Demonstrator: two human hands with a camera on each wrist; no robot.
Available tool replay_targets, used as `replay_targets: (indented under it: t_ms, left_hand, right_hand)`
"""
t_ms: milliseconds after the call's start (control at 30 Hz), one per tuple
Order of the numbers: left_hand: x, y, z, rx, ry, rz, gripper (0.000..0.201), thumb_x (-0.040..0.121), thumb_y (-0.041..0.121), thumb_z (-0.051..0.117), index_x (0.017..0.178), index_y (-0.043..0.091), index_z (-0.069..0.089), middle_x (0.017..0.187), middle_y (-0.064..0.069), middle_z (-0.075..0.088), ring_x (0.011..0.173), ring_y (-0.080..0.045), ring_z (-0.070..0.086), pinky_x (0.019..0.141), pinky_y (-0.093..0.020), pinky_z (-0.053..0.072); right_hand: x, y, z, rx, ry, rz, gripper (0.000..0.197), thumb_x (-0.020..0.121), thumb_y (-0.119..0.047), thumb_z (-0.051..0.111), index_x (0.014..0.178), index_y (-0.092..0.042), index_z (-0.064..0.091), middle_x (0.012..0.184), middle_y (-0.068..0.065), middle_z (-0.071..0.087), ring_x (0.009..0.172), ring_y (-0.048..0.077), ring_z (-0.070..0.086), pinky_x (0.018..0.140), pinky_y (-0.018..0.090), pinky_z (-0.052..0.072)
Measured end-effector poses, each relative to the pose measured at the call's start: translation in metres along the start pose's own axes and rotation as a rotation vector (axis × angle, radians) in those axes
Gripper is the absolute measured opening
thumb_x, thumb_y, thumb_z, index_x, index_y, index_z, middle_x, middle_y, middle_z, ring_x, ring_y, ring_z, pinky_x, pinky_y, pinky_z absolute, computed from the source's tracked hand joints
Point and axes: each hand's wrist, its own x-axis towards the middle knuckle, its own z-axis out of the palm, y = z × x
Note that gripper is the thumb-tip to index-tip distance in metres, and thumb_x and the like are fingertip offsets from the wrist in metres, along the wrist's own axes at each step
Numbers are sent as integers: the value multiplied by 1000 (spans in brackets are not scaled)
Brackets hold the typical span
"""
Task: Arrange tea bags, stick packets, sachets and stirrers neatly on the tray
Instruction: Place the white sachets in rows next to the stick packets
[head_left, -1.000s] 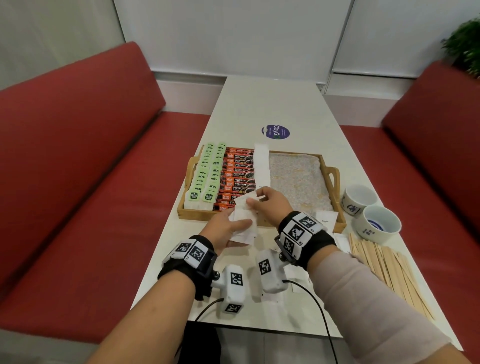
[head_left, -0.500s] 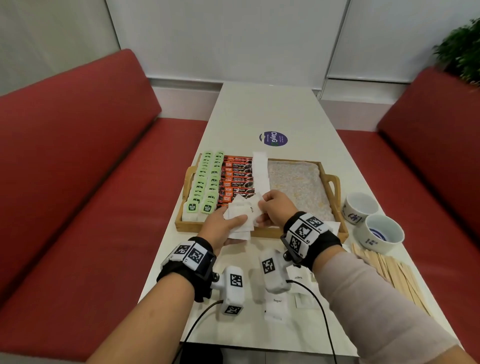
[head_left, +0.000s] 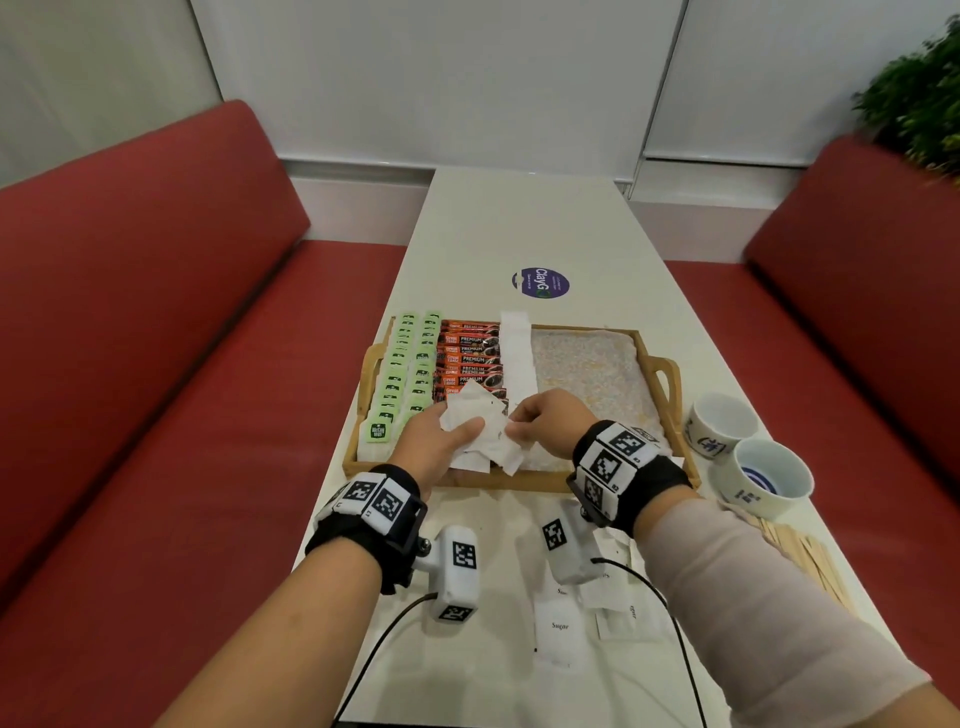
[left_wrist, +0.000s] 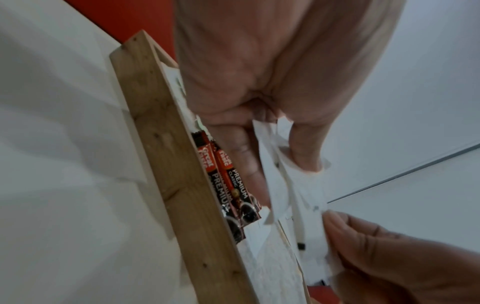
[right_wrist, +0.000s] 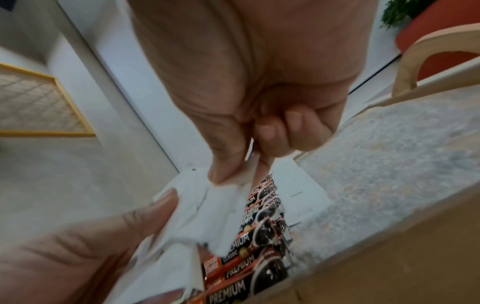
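While fanned, white sachets between both hands, above tray.

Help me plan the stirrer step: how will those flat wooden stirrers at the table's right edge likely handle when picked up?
The wooden stirrers look thin and flat, so probably light and fairly stiff. They lie loose and overlapping, so a pinch may fan or scatter them. Being flat, they should slide, not roll. They lie near the table edge, so a push might send some off.
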Motion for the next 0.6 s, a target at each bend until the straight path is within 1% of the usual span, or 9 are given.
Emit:
replay_targets:
  t_ms: [100, 167, 233, 367, 400, 433, 500, 533, 600]
  left_hand:
    - [7, 1, -4, -29, 93, -3, 35, 83, 29, 71, 115, 16, 61, 112, -5, 69, 103, -26, 65, 93, -50, 51]
    - [11, 2, -7, -56, 129, -8, 33, 83, 31, 70, 112, 18, 62, 110, -6, 69, 102, -28, 65, 89, -51, 53]
    - [14, 4, -9, -71, 149, -5, 15, 89, 22, 66, 103, 22, 61, 109, -7, 69, 101, -28, 65, 86, -49, 54]
    - [24, 2, -12, -83, 158, -10, 11, 88, 20, 66, 94, 28, 62, 109, -7, 69, 101, -28, 65, 88, -52, 53]
    - [27, 0, -13, -76, 156, -9, 11, 87, 22, 67, 94, 29, 63, 108, -6, 69, 101, -28, 65, 89, -52, 52]
    - [29, 0, -13, -65, 148, -10, 11, 87, 23, 68, 93, 29, 63, 107, -5, 70, 101, -28, 66, 90, -52, 52]
    - [31, 1, -12, -76, 142, -13, 10, 88, 21, 67, 93, 29, 62, 107, -6, 69, 100, -28, 66, 87, -50, 54]
    - [31, 3, -12, -91, 139, -17, 12, 89, 19, 65, 95, 28, 62, 107, -7, 69, 99, -28, 66, 83, -48, 56]
    - [34, 3, -11, -140, 123, -35, 14, 91, 14, 62, 104, 20, 61, 108, -10, 67, 98, -28, 66, 73, -42, 59]
  right_hand:
    - [9, 4, -4, 78, 76, 58, 13, 92, -15, 58, 78, -14, 59, 68, -2, 56, 57, 9, 49, 54, 20, 42]
    - [14, 9, -7, 208, 129, 135, 10, 93, -11, 54, 83, -11, 55, 64, 3, 56, 51, 13, 53, 50, 24, 47]
    - [19, 13, -9, 302, 163, 210, 1, 94, -10, 52, 94, -10, 53, 68, 6, 57, 52, 16, 57, 48, 26, 48]
    - [37, 28, -14, 264, 166, 307, 16, 95, -12, 52, 109, -9, 57, 79, 5, 57, 58, 13, 55, 46, 22, 43]
    - [42, 31, -14, 215, 137, 323, 12, 95, -14, 52, 103, -9, 58, 83, 5, 56, 59, 12, 51, 47, 20, 43]
    - [45, 33, -14, 174, 120, 336, 9, 95, -16, 52, 90, -11, 57, 86, 6, 55, 60, 11, 49, 51, 20, 44]
    - [53, 39, -12, 104, 114, 376, 26, 94, -19, 53, 69, -17, 45, 94, 8, 53, 68, 16, 50, 66, 24, 46]
    - [56, 38, -10, 92, 104, 397, 30, 94, -21, 54, 66, -19, 42, 96, 9, 52, 74, 18, 51, 72, 27, 46]
    - [62, 35, -5, -26, 47, 448, 32, 95, -28, 53, 67, -16, 44, 97, 9, 55, 79, 21, 53, 74, 28, 47]
